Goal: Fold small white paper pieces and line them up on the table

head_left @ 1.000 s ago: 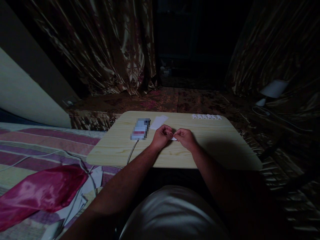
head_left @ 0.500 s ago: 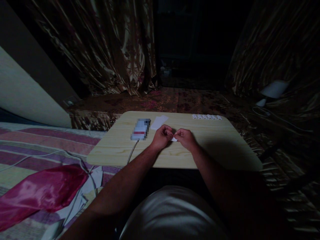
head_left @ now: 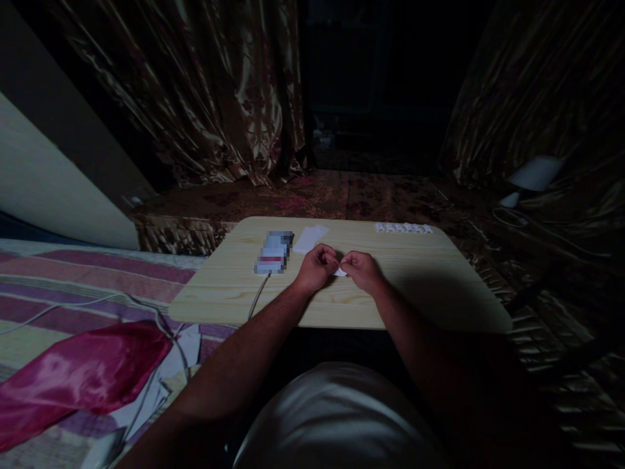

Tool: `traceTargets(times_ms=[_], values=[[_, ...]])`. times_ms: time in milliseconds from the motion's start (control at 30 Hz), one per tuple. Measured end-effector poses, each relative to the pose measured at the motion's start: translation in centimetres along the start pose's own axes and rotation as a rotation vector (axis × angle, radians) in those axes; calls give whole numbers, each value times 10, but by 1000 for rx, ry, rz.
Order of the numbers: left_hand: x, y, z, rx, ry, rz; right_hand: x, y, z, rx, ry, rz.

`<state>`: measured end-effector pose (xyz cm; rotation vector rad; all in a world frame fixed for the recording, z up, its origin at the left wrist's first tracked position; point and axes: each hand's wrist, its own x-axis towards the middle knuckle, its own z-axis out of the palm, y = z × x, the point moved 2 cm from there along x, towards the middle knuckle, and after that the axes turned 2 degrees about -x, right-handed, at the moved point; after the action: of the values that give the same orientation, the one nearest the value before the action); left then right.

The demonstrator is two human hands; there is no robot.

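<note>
My left hand (head_left: pixel 318 266) and my right hand (head_left: pixel 360 268) meet over the middle of the wooden table (head_left: pixel 273 303). Both are closed in a pinch on a small piece of white paper (head_left: pixel 340 272), most of which the fingers hide. Just beyond my left hand lie flat white paper sheets (head_left: pixel 309 239). At the table's far right edge stands a row of several small folded white paper pieces (head_left: pixel 404 228).
A phone (head_left: pixel 274 253), blurred out, lies left of the papers with a cable (head_left: pixel 258 298) running off the near edge. On the striped bed (head_left: pixel 97 273) at left is a shiny pink bag (head_left: pixel 97 365). A white lamp (head_left: pixel 537 174) stands at far right.
</note>
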<state>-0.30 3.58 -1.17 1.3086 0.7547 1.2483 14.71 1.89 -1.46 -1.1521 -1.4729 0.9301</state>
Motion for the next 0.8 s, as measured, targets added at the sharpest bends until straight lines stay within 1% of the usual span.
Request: traceTargets(times_ms=[133, 267, 333, 433, 633, 800], values=[[-1, 4, 2, -18, 37, -4, 0, -2, -2, 42, 37, 30], [-2, 5, 5, -2, -21, -8, 0, -1, -6, 60, 104, 54], [-2, 4, 5, 23, -36, -23, 1, 0, -7, 63, 114, 52], [-1, 3, 4, 32, 3, -30, 1, 1, -7, 69, 104, 51], [0, 9, 1, 8, 131, 22, -1, -4, -4, 51, 46, 56], [0, 10, 2, -3, 131, 22, -1, -4, -4, 63, 38, 51]])
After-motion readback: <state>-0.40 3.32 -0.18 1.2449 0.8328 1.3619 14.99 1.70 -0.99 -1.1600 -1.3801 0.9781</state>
